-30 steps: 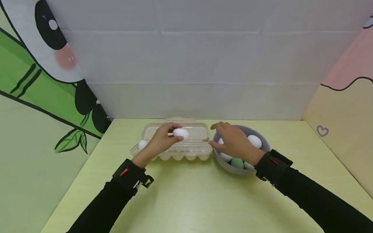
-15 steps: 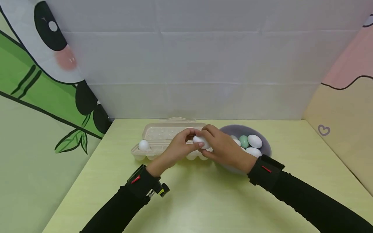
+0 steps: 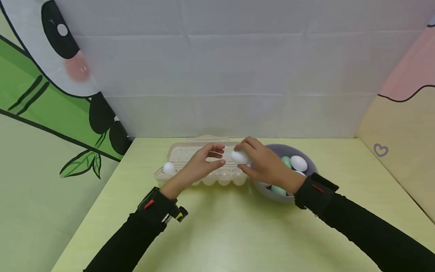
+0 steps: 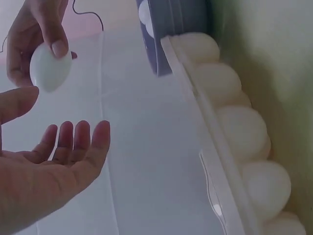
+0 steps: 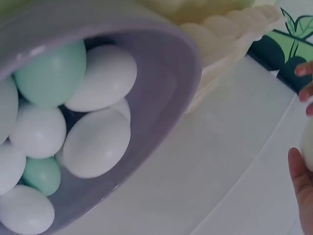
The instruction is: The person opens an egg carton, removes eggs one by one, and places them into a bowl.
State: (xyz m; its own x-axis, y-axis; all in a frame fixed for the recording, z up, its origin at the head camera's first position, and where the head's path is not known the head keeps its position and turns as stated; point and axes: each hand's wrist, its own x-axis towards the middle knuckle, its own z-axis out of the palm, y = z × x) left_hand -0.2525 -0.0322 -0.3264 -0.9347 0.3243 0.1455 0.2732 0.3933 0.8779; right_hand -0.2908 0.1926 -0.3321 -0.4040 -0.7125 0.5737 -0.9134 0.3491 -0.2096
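A white egg (image 3: 241, 157) is pinched between the thumb and fingers of my right hand (image 3: 268, 164), in front of the grey-purple bowl (image 3: 272, 195). My left hand (image 3: 195, 166) is a little to the left, its fingers spread and nothing between them; the left wrist view shows a gap between this hand (image 4: 49, 181) and the egg (image 4: 51, 68). Behind the hands, a clear plastic egg carton (image 3: 224, 174) lies with its lid (image 3: 180, 153) raised. One white egg (image 3: 168, 168) sits at the carton's left end. My hands partly cover the carton and the bowl.
Several white eggs (image 5: 97, 142) and green eggs (image 5: 51, 73) fill the bowl, which stands right beside the carton. A white sheet (image 3: 217, 75) rises behind the pale wooden table (image 3: 217, 226). Printed walls flank both sides.
The left hand brought the white egg rightward to the right hand, and both touched it half a second ago. Now the right hand holds it, and the left hand has drawn back left.
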